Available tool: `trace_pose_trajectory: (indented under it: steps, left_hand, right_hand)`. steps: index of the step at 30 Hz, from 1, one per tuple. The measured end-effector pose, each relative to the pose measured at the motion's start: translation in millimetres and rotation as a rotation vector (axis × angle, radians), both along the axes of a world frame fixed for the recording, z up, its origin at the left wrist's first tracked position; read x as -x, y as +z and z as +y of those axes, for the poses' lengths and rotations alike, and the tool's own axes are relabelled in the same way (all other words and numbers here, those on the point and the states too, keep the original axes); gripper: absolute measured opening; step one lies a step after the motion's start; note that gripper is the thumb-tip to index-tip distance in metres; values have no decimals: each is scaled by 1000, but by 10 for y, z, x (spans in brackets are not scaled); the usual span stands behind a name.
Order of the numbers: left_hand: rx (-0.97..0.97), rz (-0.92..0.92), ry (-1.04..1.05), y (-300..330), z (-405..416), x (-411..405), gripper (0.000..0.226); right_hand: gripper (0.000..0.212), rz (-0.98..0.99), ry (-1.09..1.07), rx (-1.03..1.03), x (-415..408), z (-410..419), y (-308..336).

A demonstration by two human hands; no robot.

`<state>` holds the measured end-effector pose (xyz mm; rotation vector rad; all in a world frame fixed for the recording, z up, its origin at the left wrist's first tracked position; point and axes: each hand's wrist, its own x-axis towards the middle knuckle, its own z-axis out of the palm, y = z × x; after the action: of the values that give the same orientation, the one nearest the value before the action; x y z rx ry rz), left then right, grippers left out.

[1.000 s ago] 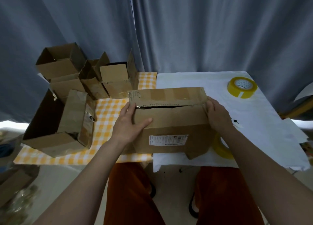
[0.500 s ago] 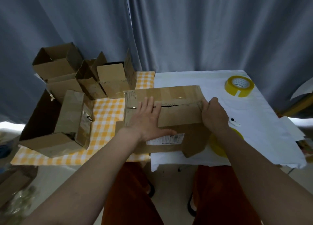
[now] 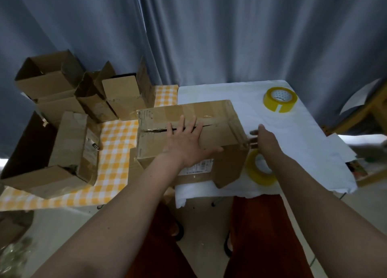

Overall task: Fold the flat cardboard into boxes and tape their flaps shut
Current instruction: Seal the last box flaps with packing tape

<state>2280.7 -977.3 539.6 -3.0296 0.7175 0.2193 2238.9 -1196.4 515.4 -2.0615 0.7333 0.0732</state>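
Two arms reach over a table [image 3: 303, 131] that is partly hidden under a white cloth. Pleated grey curtain [image 3: 230, 36] fills the back. Rough, open-topped cardboard boxes [image 3: 62, 114] crowd the yellow checked cloth [image 3: 117, 152] at left. Centre, the brown corrugated box [image 3: 217, 135] lies with its top flaps not quite meeting. Flat on that seam presses the left hand [image 3: 184, 139], fingers spread. Beside the box's right end, the right hand [image 3: 265, 139] is blurred, fingers loose, holding nothing. One yellow tape roll [image 3: 279, 99] sits far right; another roll [image 3: 258, 168] is half hidden by the right forearm.
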Motion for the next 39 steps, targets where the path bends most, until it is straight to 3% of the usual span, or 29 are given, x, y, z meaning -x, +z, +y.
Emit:
trace_pose_trajectory:
  steps: [2,5,7,10,13,15,18,21,23,27,29,33,39]
  left_hand:
    - [6,-7,-13,-12,2,-2,124]
    - [25,-20,-15,-7,-9,21,124]
    - [38,-30,-12,-7,17,39,123]
    - [45,-41,-6,-12,54,65,123]
    - [53,-44,-10,13,24,45,122]
    - [47,-61,-23,24,-1,30,123]
    - [52,-78,-22,14,-4,20,126]
    - [91,-61,-2,35,-1,38,130]
    - [225,-13,43,94,9,57,127]
    - [812,155,172,261,111,106,116]
    - [1015,145,179,299,188,147,95]
    - [1178,90,141,318,310,256,36]
    - [1433,200,250,358,247,257,4]
  right_hand:
    - [30,178,70,336,197,-141,-239]
    - [40,461,307,442,439,-173,-569]
    - [49,522,358,517,564,-163,-704]
    - [37,371,272,609,650,-200,-697]
    - [10,161,128,339,563,-275,-418]
    - [27,-38,80,328,509,-331,-139]
    - [18,-340,40,338,461,-338,367]
    - [11,-578,194,208,419,-221,886]
    - [16,-622,344,99,397,-61,1153]
    - [33,-554,491,104,285,303,1276]
    - [35,-510,487,120,215,441,1212]
    - [35,-484,461,180,105,585,1122]
    - [33,-430,458,245,21,750,1146]
